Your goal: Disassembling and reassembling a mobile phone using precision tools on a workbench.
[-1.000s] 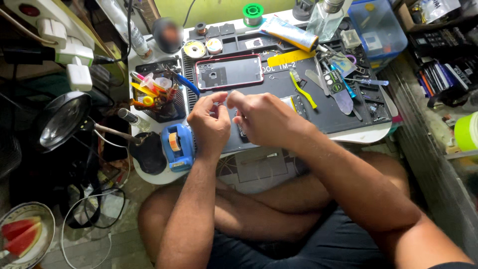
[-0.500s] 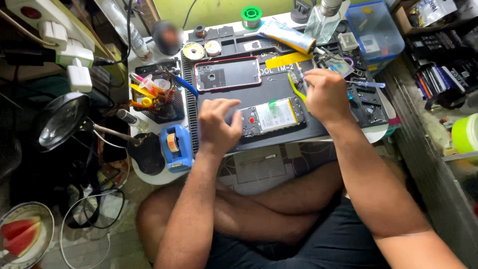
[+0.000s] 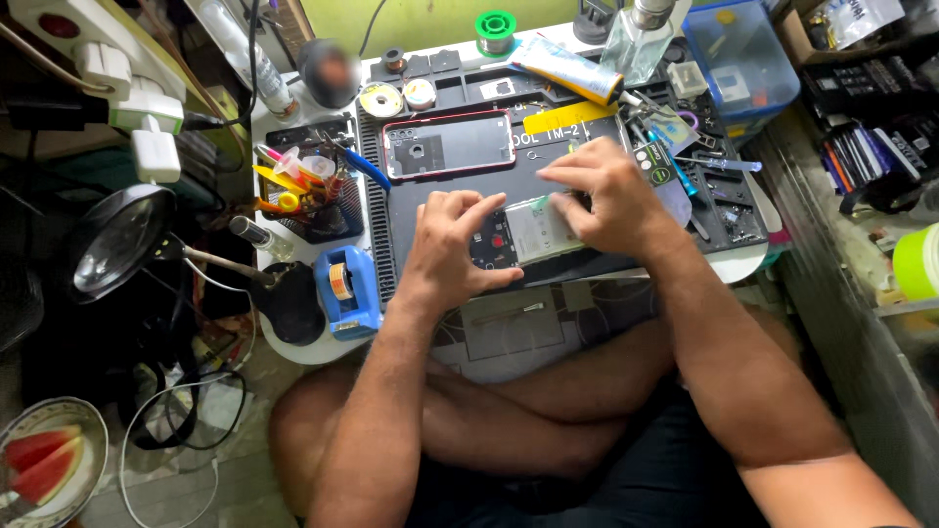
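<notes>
Bright, even overhead light; sharp centre, dim, stretched edges.

A yellow-and-blue tube [image 3: 565,68] lies at top centre; just below it, a yellow rectangular label [image 3: 569,118] sits on the dark mat [image 3: 430,200].

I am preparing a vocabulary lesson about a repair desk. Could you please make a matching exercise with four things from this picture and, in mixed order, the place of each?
Things:
1. opened phone
2. blue tape dispenser
3. green solder spool
4. plate of watermelon slices

Places:
A. at the far edge of the table, near the green wall
B. on the floor, at the lower left corner of the view
C. on the dark work mat, under both hands
D. at the near left edge of the table, beside the mat

Pairs: 1-C, 2-D, 3-A, 4-B
</notes>
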